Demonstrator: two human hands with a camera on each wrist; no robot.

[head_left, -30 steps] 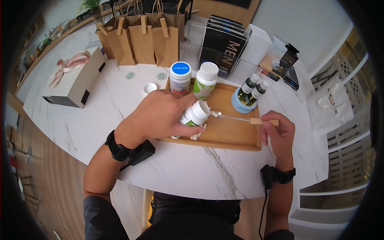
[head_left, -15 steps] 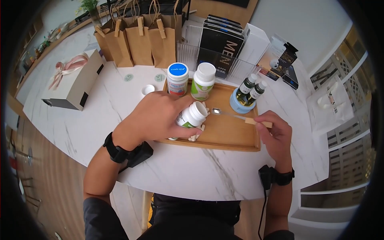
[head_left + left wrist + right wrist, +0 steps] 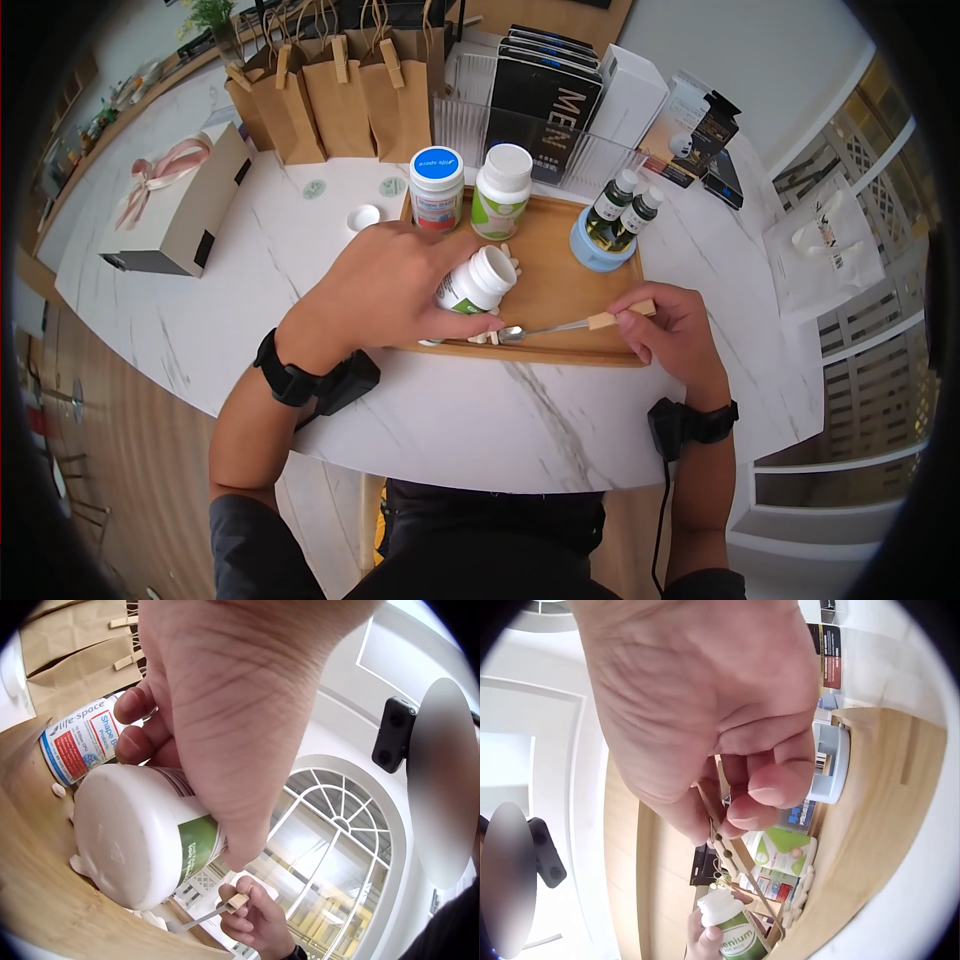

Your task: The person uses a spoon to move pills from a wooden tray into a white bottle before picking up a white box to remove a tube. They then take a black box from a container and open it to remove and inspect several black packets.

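My left hand grips a white bottle with a green label, tilted, its uncapped mouth facing right, over the tray's left part. In the left wrist view the bottle's base faces the camera. My right hand pinches the wooden handle of a spoon. The spoon's metal bowl is low beside white capsules near the tray's front edge; whether it touches them I cannot tell. More capsules lie behind the bottle, on the wooden tray.
Two closed bottles stand at the tray's back left. A blue holder with two dark vials is at the right. A white cap lies left of the tray. Behind are paper bags and black boxes; a gift box is far left.
The spoon's bowl has moved left and toward the tray's front edge, beside the front capsules. My right hand has shifted slightly left. My left hand still holds the tilted bottle.
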